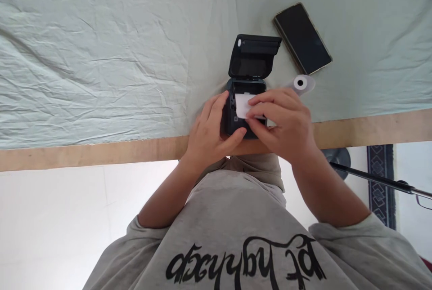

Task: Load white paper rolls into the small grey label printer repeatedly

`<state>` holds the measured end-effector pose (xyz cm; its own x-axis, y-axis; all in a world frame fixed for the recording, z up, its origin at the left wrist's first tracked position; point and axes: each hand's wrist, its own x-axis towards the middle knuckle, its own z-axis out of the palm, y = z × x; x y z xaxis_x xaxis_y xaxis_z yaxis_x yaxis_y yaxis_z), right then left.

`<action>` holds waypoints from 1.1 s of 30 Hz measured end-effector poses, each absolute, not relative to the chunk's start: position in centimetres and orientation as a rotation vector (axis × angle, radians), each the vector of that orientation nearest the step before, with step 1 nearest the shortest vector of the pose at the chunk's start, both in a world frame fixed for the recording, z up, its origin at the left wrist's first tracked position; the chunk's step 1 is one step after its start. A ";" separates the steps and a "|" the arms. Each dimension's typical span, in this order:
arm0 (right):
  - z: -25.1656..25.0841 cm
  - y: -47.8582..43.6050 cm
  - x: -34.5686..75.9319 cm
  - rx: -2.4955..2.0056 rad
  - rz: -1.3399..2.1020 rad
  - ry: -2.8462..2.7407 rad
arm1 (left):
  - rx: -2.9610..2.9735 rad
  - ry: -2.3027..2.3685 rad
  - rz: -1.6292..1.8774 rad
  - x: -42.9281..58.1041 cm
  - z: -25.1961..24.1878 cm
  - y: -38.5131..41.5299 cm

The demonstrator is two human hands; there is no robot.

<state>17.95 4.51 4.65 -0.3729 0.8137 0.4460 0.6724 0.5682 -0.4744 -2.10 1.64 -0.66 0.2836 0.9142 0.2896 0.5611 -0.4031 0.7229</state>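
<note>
White paper [242, 106] is sitting mid-frame over the black device [236, 129], probably light, flexible and easily creased, best held by its edges; the right hand [285, 121] is pinching it. The left hand [209, 127], spread open, is touching the device. The raised lid [254, 58] is obstructing just above; a white roll [306, 84] and phone [303, 38] are resting right of it.
</note>
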 end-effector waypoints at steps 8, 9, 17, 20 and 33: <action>1.5 0.3 18.0 -1.197 0.091 -2.030 | 1.922 1.254 1.038 -3.2 -0.5 3.0; 1.1 0.1 18.1 -1.199 0.067 -2.021 | 1.919 1.263 1.026 -3.3 0.0 3.7; 0.3 -0.3 18.6 -1.092 0.141 -2.028 | 2.031 1.106 1.011 -1.4 5.4 11.9; 0.1 -0.3 18.8 -1.074 0.236 -2.028 | 2.092 1.147 0.996 -0.3 6.4 13.1; 0.6 0.0 19.6 -1.053 0.471 -1.897 | 2.252 1.468 0.129 5.8 8.4 13.3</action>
<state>19.58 0.01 0.55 -0.2435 0.8194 0.5189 0.4813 0.5665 -0.6689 5.83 13.34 8.35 0.4304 0.8880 -0.1616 0.8464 -0.3349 0.4139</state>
